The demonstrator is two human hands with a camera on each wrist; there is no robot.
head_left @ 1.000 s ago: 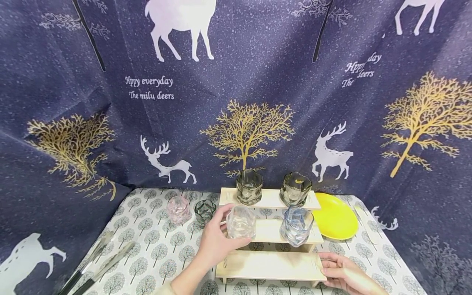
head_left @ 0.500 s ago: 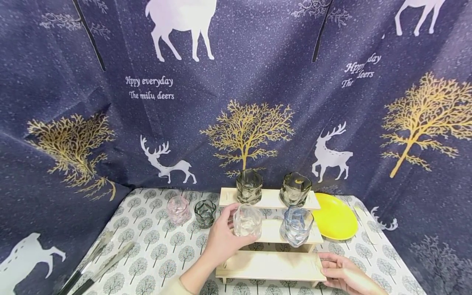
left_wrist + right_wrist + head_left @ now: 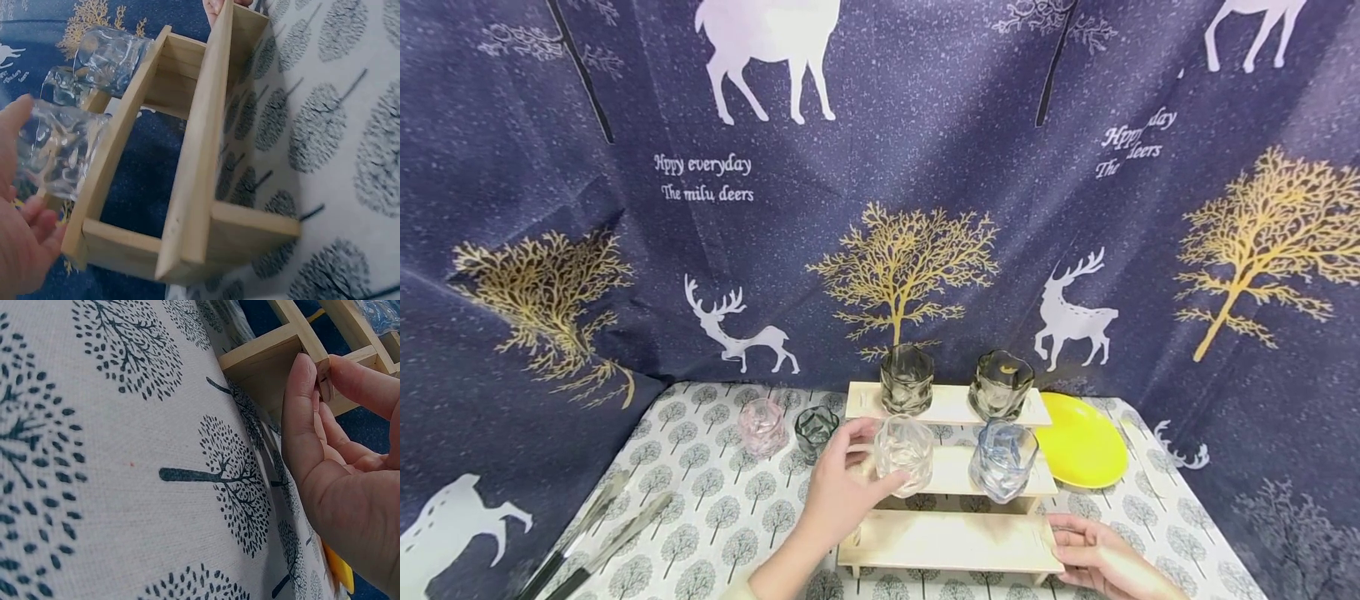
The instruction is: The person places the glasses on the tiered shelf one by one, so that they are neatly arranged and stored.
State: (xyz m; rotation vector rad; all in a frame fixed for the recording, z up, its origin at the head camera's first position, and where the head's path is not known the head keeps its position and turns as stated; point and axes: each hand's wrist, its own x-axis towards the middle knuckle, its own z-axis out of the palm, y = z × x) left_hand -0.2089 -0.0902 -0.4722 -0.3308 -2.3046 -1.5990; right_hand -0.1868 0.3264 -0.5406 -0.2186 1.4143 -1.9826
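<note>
A clear glass (image 3: 904, 457) stands on the middle tier of a wooden three-tier rack (image 3: 955, 537). Beside it, on the left, is my left hand (image 3: 842, 483), with a gap showing between palm and glass. In the left wrist view the thumb lies loosely near the clear glass (image 3: 62, 147), the other fingers by the rack's end. My right hand (image 3: 1093, 552) pinches the right end of the lowest tier; the right wrist view shows thumb and index finger on the rack's edge (image 3: 315, 347). A blue-tinted glass (image 3: 1003, 460) stands on the same middle tier, to the right.
Two smoky grey glasses (image 3: 907, 381) stand on the top tier. A pink glass (image 3: 763, 427) and a dark green glass (image 3: 816, 433) are on the patterned tablecloth (image 3: 707, 517) at left. A yellow plate (image 3: 1082, 442) lies right; metal tongs (image 3: 606, 533) lie front left.
My left hand moved right with the clear glass, which now stands on the middle tier. Since then its fingers have loosened and drawn back left. My right hand has stayed put.
</note>
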